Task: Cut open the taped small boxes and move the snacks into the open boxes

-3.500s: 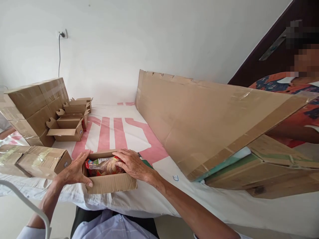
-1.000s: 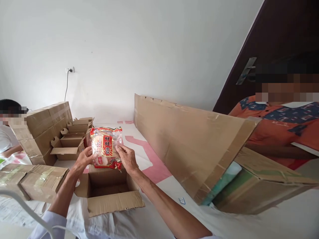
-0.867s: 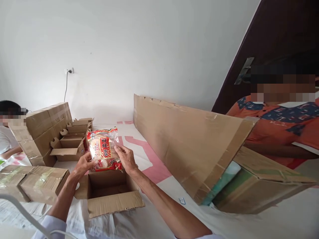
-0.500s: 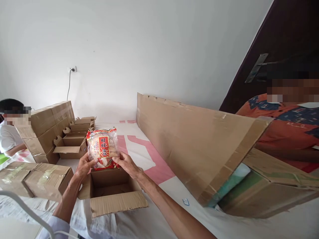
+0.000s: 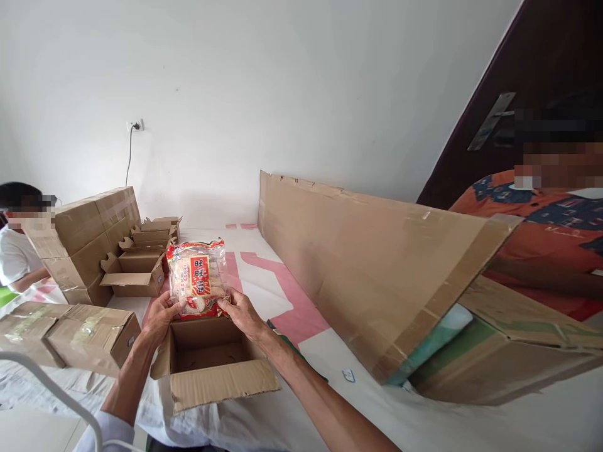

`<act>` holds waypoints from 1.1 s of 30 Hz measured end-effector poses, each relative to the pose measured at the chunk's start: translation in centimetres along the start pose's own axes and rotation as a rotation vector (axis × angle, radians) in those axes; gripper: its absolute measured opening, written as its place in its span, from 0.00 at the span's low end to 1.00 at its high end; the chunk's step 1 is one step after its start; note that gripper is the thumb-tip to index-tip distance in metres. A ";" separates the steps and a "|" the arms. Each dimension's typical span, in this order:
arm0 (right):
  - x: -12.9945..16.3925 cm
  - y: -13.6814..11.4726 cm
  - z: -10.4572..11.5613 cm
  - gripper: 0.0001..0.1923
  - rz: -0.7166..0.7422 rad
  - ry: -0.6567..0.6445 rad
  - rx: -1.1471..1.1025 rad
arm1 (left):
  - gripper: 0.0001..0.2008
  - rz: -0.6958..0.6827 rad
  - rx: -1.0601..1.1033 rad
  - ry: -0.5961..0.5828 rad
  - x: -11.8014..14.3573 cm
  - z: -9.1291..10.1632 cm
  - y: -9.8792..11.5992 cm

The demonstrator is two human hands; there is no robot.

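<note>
A red and clear bag of rice crackers (image 5: pixel 198 276) is held upright by its lower corners, its printed label facing me. My left hand (image 5: pixel 162 317) grips the left corner, thumb in front. On the opposite corner, my right hand (image 5: pixel 242 312) is closed with its thumb over the wrapper. Just below the bag stands an open cardboard box (image 5: pixel 225 382), its near flap folded out towards me. The part of the inside that I can see shows bare cardboard. The fingers behind the bag are hidden.
Several open boxes (image 5: pixel 134 279) line up beyond, next to stacked cartons (image 5: pixel 85 251). Closed taped boxes (image 5: pixel 92 333) sit at left. A tall cardboard panel (image 5: pixel 367 263) stands on the right, by a large carton (image 5: pixel 509 358). One person (image 5: pixel 556 238) is at right, another (image 5: pixel 21 251) at left.
The bag has shifted slightly to the right and is held a bit more upright, with both hands still on it. A dark green edge now shows beside my right forearm.
</note>
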State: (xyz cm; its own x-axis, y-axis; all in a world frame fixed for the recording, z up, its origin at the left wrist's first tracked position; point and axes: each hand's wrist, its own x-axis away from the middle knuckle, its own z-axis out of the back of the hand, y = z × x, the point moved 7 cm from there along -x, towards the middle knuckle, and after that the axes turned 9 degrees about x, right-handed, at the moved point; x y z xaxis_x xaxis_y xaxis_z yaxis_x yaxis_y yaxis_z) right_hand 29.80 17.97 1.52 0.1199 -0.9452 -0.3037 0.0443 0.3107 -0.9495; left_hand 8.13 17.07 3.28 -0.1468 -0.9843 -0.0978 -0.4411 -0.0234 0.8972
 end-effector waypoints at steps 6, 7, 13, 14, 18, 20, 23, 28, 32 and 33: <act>-0.1 0.2 -0.2 0.20 0.010 -0.028 -0.025 | 0.33 0.005 -0.005 0.023 0.2 -0.2 0.2; -0.1 0.3 -0.2 0.21 0.008 -0.036 -0.027 | 0.33 0.002 -0.005 0.022 0.2 -0.2 0.2; -0.2 0.1 -0.4 0.25 0.042 -0.091 -0.066 | 0.32 -0.001 -0.023 0.024 0.2 0.1 0.1; -0.2 0.1 -0.4 0.26 0.043 -0.101 -0.069 | 0.31 -0.001 -0.015 0.020 0.2 0.1 0.1; -0.1 0.2 -0.5 0.27 0.033 -0.117 -0.078 | 0.31 0.002 0.014 0.003 0.3 -0.2 0.2; -0.1 0.2 -0.5 0.28 0.029 -0.126 -0.089 | 0.31 -0.003 0.003 0.011 0.4 -0.1 0.2; 0.0 0.1 -0.4 0.28 0.027 -0.124 -0.082 | 0.30 -0.004 -0.022 0.021 0.5 -0.1 0.3; 0.0 0.1 -0.4 0.28 0.018 -0.126 -0.085 | 0.29 -0.003 -0.002 0.004 0.6 -0.4 0.5; 0.0 0.0 -0.4 0.28 0.004 -0.133 -0.094 | 0.29 -0.006 0.007 -0.002 0.7 -0.6 0.5; 0.0 -0.1 -0.5 0.28 0.003 -0.137 -0.092 | 0.29 -0.007 0.006 -0.001 0.7 -0.6 0.5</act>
State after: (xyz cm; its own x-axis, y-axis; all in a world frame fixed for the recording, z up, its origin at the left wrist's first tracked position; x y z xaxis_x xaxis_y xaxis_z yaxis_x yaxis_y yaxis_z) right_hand 29.34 17.86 1.58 0.2546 -0.9197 -0.2990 -0.0467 0.2972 -0.9537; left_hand 8.31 16.31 3.91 -0.1444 -0.9840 -0.1041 -0.4473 -0.0289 0.8939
